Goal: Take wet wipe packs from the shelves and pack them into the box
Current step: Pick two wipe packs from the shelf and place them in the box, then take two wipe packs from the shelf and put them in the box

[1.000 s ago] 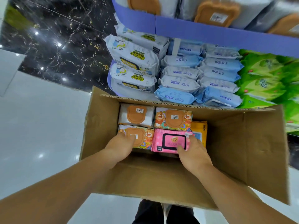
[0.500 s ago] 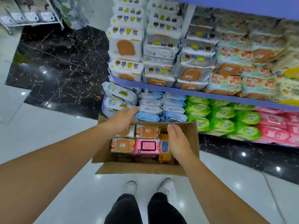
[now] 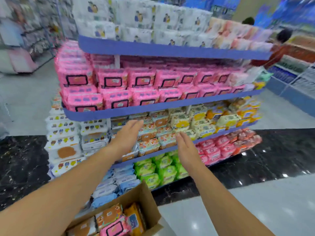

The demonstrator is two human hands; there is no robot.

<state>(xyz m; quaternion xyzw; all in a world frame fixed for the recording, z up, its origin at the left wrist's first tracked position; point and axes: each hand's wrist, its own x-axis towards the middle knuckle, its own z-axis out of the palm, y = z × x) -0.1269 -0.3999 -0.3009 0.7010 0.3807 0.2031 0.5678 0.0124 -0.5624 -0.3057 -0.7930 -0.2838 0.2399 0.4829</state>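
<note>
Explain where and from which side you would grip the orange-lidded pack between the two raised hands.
Judging by its pose, take the pack by its two short ends, coming straight from the front. It lies flat in a tight stack with only its front face showing, so left hand and right hand, both open and empty, can pinch it and slide it out.

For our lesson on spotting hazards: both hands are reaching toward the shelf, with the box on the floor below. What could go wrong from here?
1. The packs are stacked tightly, so pulling one out may drag its neighbours off the shelf.
2. The left hand and right hand are open and empty; a loose two-handed grab could drop a pack.
3. The box sits low at the frame's edge, so a pack could miss it.
</note>
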